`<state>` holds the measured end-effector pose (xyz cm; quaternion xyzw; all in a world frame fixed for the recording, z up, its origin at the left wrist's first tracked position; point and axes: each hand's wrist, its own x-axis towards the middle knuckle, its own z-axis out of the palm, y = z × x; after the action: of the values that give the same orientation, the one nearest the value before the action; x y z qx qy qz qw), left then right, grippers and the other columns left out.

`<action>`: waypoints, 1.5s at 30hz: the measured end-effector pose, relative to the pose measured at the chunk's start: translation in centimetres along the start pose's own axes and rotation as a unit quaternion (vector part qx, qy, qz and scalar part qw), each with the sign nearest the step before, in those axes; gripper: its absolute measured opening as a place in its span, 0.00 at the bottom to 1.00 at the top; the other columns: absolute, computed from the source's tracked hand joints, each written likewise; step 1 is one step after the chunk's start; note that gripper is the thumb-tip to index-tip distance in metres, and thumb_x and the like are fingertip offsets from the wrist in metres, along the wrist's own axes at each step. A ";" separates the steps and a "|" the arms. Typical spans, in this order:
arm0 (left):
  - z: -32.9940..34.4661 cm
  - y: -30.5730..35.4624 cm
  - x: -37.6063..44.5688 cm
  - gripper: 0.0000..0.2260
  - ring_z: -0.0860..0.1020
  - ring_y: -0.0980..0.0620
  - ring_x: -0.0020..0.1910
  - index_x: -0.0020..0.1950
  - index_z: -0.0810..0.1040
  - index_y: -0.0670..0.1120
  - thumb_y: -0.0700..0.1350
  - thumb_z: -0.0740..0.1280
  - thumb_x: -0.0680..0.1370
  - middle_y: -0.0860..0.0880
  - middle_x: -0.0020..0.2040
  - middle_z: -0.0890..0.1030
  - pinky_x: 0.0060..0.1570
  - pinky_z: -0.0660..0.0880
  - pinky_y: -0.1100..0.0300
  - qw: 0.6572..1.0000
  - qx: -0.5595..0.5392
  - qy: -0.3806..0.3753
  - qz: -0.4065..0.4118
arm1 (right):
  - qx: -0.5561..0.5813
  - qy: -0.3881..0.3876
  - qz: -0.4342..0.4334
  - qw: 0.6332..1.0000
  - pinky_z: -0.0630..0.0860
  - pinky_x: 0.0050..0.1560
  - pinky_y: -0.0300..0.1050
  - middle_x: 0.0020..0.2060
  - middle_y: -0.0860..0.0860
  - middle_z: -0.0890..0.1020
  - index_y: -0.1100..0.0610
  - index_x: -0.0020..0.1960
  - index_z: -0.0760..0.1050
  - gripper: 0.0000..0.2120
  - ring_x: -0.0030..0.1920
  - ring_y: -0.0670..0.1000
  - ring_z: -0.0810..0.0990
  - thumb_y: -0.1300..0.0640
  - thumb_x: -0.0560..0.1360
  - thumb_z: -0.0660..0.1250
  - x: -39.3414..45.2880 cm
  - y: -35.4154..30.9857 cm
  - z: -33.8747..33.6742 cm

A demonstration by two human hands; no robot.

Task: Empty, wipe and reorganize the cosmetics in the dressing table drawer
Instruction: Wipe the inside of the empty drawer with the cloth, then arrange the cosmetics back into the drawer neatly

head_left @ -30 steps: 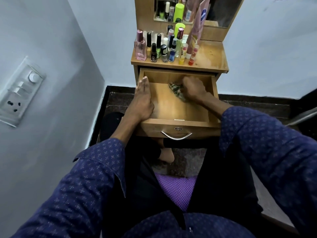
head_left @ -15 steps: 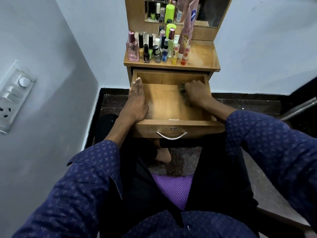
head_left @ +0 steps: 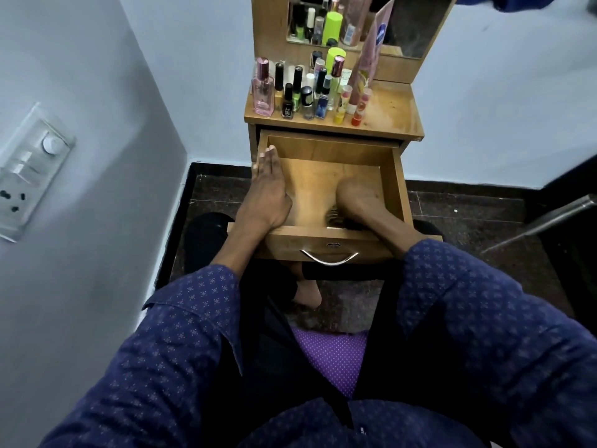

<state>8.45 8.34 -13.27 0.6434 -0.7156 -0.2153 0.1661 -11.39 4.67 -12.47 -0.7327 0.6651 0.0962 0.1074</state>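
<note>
The dressing table point(head_left: 332, 127) stands against the wall, its worktop point(head_left: 391, 111) carrying the cosmetics point(head_left: 310, 92) grouped at the left half. The drawer point(head_left: 329, 189) is pulled fully out and its visible floor is bare, so emptying appears complete and wiping is the step in hand.

The left hand point(head_left: 266, 192) lies flat, fingers straight, along the left drawer wall; judged purpose: bracing the drawer against sliding.

The right hand point(head_left: 358, 197) is curled over the cloth point(head_left: 334, 215), pressing it to the drawer floor near the front right corner. Only a dark, blurred edge of the cloth shows beneath the palm.

Recommended procedure:
- Maintain the left-hand brace throughout.
- Work the cloth in overlapping passes from back wall to front.
- Press into the corners and along the wall seams, where dust is likely to collect.
- Let the floor dry before returning the cosmetics.
</note>
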 end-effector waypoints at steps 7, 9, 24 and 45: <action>-0.5 0.3 -0.3 0.39 0.41 0.44 0.85 0.84 0.37 0.37 0.32 0.59 0.80 0.38 0.85 0.41 0.83 0.41 0.51 1.000 -0.014 -0.019 0.000 | 0.187 0.073 -0.083 0.976 0.77 0.44 0.50 0.47 0.60 0.83 0.60 0.47 0.80 0.08 0.47 0.60 0.83 0.65 0.81 0.63 1.0 -9.1 0.1; -0.7 0.1 -0.2 0.39 0.41 0.44 0.85 0.84 0.38 0.38 0.33 0.58 0.80 0.40 0.86 0.41 0.83 0.41 0.52 1.000 -0.015 -0.019 0.000 | 0.230 0.051 -0.097 0.967 0.76 0.43 0.45 0.45 0.56 0.86 0.60 0.47 0.84 0.05 0.47 0.57 0.85 0.62 0.79 0.69 1.5 -7.6 0.2; -1.8 5.4 -0.2 0.27 0.71 0.42 0.75 0.82 0.64 0.42 0.43 0.64 0.83 0.43 0.79 0.67 0.74 0.70 0.47 0.986 0.050 0.106 0.115 | 0.482 0.149 -0.078 0.860 0.80 0.54 0.45 0.47 0.53 0.85 0.57 0.60 0.83 0.19 0.50 0.50 0.83 0.56 0.71 0.81 -1.8 9.4 -8.2; -8.9 16.9 13.0 0.20 0.76 0.53 0.54 0.63 0.74 0.46 0.59 0.69 0.81 0.50 0.58 0.76 0.50 0.76 0.57 0.962 -0.009 0.263 0.077 | 0.199 0.199 -0.040 0.959 0.80 0.59 0.53 0.70 0.60 0.76 0.57 0.70 0.76 0.24 0.64 0.62 0.78 0.63 0.75 0.72 8.3 11.5 -17.1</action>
<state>-2.88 -4.07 2.63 0.6187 -0.6919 -0.0315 0.3708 -22.11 -9.19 1.20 -0.7267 0.6493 -0.1896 0.1203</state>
